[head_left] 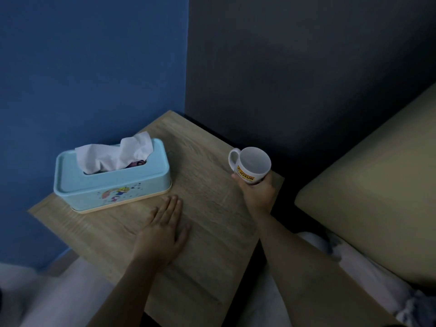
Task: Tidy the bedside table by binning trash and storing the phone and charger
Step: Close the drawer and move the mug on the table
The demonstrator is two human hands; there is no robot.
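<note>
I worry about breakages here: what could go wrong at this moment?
The white mug sits close to the table's right edge, gripped low by the right hand; a slip could tip it off. The left hand lies flat near the tissue box; a sweep could push it.

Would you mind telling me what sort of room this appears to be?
Most likely a bedroom: a small wooden bedside table stands in the wall corner beside what looks like a bed's padded edge, with a tissue box and a white mug on it.
</note>
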